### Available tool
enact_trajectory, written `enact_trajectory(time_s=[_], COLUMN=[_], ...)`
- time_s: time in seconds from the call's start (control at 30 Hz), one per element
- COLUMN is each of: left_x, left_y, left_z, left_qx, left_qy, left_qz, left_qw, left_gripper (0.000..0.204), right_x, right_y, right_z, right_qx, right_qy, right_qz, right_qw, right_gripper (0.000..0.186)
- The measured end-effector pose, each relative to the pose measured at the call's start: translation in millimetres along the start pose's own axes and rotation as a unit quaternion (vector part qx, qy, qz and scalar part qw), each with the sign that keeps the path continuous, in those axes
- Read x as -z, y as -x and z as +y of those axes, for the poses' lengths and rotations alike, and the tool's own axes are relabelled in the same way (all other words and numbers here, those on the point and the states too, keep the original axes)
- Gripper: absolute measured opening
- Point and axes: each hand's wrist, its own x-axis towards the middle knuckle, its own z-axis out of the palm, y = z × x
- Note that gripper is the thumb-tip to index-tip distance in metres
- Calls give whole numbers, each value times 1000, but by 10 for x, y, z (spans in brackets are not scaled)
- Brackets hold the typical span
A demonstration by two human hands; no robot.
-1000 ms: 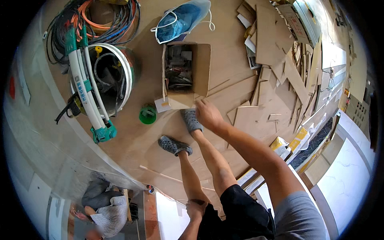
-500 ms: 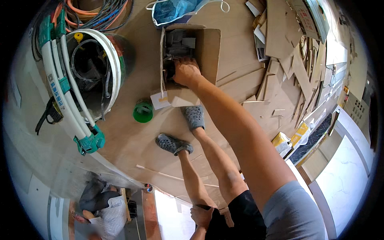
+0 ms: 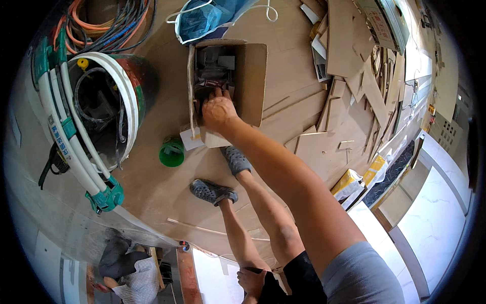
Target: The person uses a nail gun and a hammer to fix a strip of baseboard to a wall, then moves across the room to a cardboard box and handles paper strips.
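Observation:
My right hand (image 3: 219,111) reaches down into an open cardboard box (image 3: 254,81) on the floor. Its fingers are slightly apart near a dark reddish packet (image 3: 214,83); the fingertips are partly hidden, and I see nothing held. Grey and dark pieces (image 3: 226,62) lie deeper in the box. Down by the hem of my black shorts, my left hand (image 3: 251,281) is curled around something dark that I cannot make out. A green tub (image 3: 171,153) and a white card (image 3: 191,139) are beside the box's near side.
At left stands a white-rimmed bucket (image 3: 132,114) holding hoses and tools, with a white-and-green pole tool (image 3: 76,137) in front. Cable coils (image 3: 109,30) and a blue bag (image 3: 207,20) lie beyond. Board scraps (image 3: 347,66) are piled right. Another person (image 3: 134,273) is at lower left.
The view has shifted, so the box and bucket appear lower and further left. My right hand has drawn back slightly within the box, uncovering the reddish packet. My left hand stays put.

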Motion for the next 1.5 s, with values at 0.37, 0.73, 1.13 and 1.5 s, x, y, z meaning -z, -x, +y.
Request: enact_trajectory(time_s=[0.37,0.73,1.13,1.5], left_x=[55,20,133,170], left_y=[-17,38,105,42], left_z=[42,87,149,115], left_qx=[-13,-1,-10,-13], left_qy=[-4,-9,-12,-16], left_qz=[9,17,29,27], left_qw=[1000,1000,999,999], left_gripper=[93,92,92,93], right_x=[-88,52,-244,-469], right_y=[-650,-584,-350,-387], right_z=[568,431,584,709], right_qx=[-144,-148,-55,-82], right_qy=[-182,-117,-176,-229], right_qz=[3,-53,16,81], right_qw=[973,981,983,967], right_gripper=[39,35,34,38])
